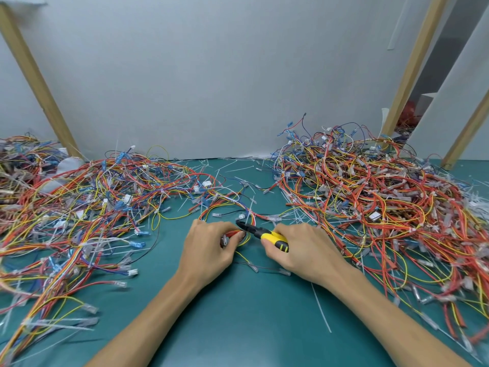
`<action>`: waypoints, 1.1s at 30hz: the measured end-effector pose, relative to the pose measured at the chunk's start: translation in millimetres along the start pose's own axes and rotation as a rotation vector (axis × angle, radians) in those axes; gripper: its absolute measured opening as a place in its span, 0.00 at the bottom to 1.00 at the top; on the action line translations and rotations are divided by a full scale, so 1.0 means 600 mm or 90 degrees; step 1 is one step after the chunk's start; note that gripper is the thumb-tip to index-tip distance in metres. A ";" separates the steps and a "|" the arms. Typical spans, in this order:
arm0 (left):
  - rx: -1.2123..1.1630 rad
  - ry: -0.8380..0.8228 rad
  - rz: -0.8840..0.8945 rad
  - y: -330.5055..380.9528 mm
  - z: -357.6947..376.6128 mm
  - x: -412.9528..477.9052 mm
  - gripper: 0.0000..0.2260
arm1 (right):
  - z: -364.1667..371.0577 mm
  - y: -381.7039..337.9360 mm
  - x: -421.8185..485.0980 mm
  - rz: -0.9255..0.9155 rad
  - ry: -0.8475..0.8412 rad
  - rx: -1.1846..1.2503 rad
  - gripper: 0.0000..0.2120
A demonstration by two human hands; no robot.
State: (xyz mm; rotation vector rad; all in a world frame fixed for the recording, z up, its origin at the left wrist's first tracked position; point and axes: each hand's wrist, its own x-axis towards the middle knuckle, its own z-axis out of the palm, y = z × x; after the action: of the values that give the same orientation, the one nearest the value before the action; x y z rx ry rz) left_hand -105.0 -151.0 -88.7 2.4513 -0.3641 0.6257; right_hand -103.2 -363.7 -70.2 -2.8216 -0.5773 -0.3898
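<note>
Yellow-handled black cutters [262, 232] are gripped by the right hand [301, 250]; the red-and-yellow wire bundle [234, 232] (pinched in the left hand [209, 245]) should be held taut.

Cutters [264, 233]: the handles are showing yellow and black moulded plastic with a slight sheen, and the head is reading as dark, dull metal. The wire bundle [239, 235] and the loose wire heaps [383, 197] are showing smooth, glossy plastic insulation, with clear plastic sleeves [119, 284] and white, semi-matt plastic cable ties [321, 311] among them. The table mat [238, 327] is looking matt, smooth and rubber-like; the posts [34, 83] are showing bare, unvarnished wood, and the wall panel [211, 75] is looking flat, matt grey.
</note>
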 end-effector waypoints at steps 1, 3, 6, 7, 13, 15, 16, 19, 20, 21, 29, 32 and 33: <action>0.003 0.002 0.001 0.001 -0.001 0.000 0.04 | 0.001 0.000 0.000 -0.001 0.002 0.006 0.23; -0.006 0.006 -0.003 0.001 -0.002 0.001 0.04 | 0.004 -0.001 -0.001 -0.002 0.011 0.016 0.23; -0.023 0.008 -0.009 -0.002 -0.003 0.002 0.04 | 0.005 0.000 -0.002 -0.012 0.018 0.021 0.21; -0.021 0.007 -0.008 -0.002 -0.003 0.002 0.04 | 0.004 0.002 -0.002 -0.016 0.016 0.021 0.21; 0.000 -0.010 0.003 -0.005 0.000 0.002 0.05 | 0.000 0.008 -0.001 -0.018 -0.006 0.020 0.23; -0.001 -0.008 0.006 -0.004 0.001 0.001 0.04 | -0.001 0.007 -0.001 -0.014 -0.011 0.029 0.23; -0.002 -0.005 0.008 -0.003 0.001 0.001 0.04 | -0.002 0.007 -0.001 -0.013 -0.011 0.033 0.23; -0.011 0.005 0.010 -0.002 0.000 0.002 0.03 | -0.005 0.005 0.001 -0.010 -0.013 0.031 0.21; -0.015 0.004 0.008 -0.002 0.000 0.002 0.03 | -0.005 0.003 0.000 -0.009 -0.013 0.028 0.21; -0.018 0.001 0.008 -0.002 0.000 0.001 0.03 | -0.006 0.001 0.000 -0.006 -0.014 0.028 0.21; -0.047 0.017 0.003 0.001 -0.003 -0.001 0.04 | -0.012 -0.007 -0.002 0.035 -0.028 0.061 0.22; -0.059 0.017 0.006 0.001 -0.006 0.000 0.05 | -0.016 -0.003 -0.001 0.039 -0.029 0.049 0.24; -0.061 0.017 0.011 0.001 -0.006 0.000 0.05 | -0.017 -0.001 0.000 0.036 -0.032 0.045 0.26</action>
State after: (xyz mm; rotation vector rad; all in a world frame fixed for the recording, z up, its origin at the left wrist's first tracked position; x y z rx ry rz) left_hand -106.6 -149.5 -85.7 2.3484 -0.3957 0.6335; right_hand -105.8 -366.2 -60.6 -2.7798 -0.5104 -0.2833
